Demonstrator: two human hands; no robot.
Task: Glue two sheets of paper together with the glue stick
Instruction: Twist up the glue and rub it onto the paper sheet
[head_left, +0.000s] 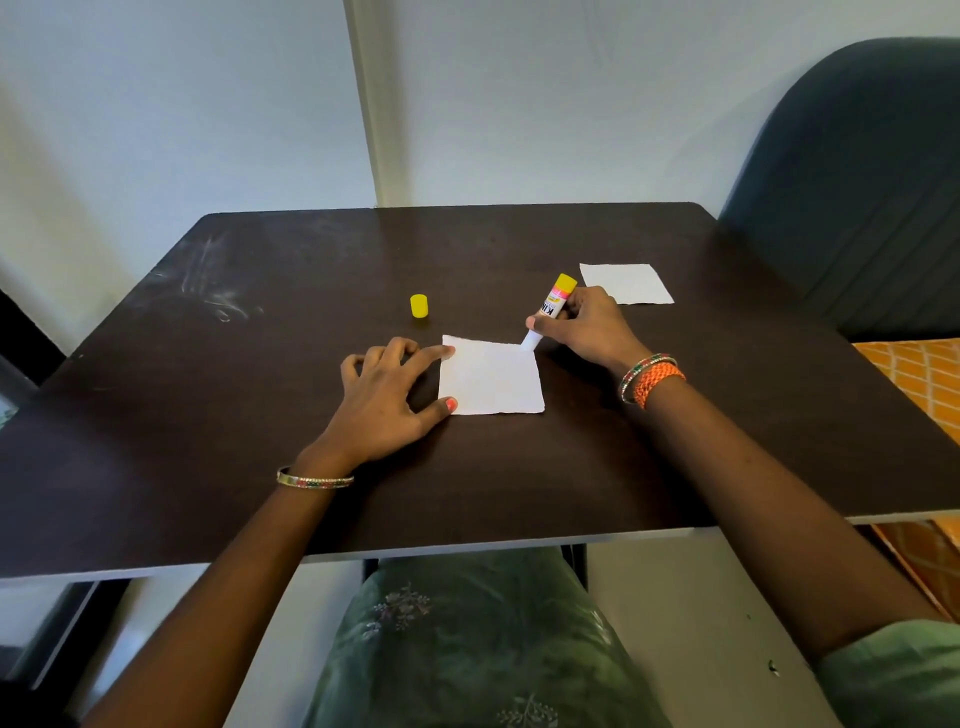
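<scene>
Right grip (582, 325) pinching glue stick (550, 312) on near sheet (493, 379); left grip (384, 395) spread, pressing it | yellow cap (418, 305) beside

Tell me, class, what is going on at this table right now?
A person is gluing paper. The right hand grips an uncapped glue stick, tilted, with its white tip on the far right corner of the near paper sheet. The left hand steadies that sheet, forefinger and thumb pressing its left edge. The yellow cap stands apart on the dark table, and a second sheet lies farther off to the right, not yet joined to the first.
</scene>
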